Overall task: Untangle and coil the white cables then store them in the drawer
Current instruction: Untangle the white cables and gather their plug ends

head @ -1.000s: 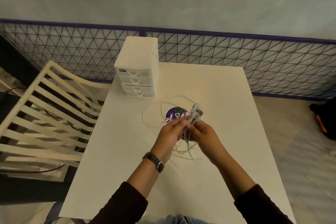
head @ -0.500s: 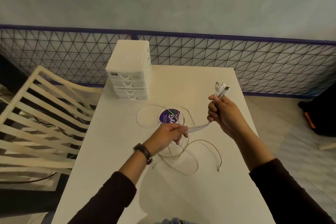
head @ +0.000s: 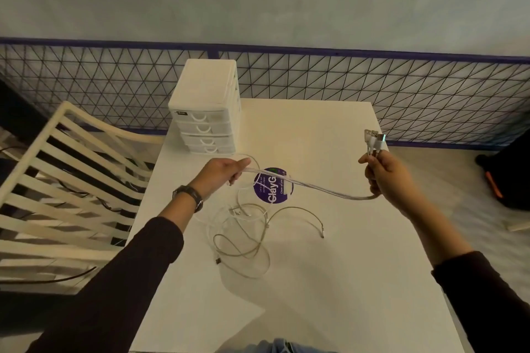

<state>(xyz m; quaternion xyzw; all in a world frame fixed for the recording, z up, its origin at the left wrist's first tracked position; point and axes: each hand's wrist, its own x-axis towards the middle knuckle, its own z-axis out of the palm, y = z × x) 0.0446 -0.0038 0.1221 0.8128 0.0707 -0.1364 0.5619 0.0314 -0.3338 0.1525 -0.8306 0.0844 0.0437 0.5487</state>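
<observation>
Standing on the table (head: pixel 344 281), drawer unit (head: pixel 208 86) shows 4 closed drawers (head: pixel 204 129).

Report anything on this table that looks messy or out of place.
Only the white cables stand out: their loose ends lie in overlapping loops on the table, not coiled, while the left hand and right hand hold a bundle of them stretched above it. The drawer unit stands square, drawers shut.

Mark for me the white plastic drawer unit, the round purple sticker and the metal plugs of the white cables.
White plastic drawer unit (head: pixel 205 127), head view, front of second drawer.
Round purple sticker (head: pixel 268 192), head view, its white lettering.
Metal plugs of the white cables (head: pixel 374 139), head view, the cluster's middle.
</observation>
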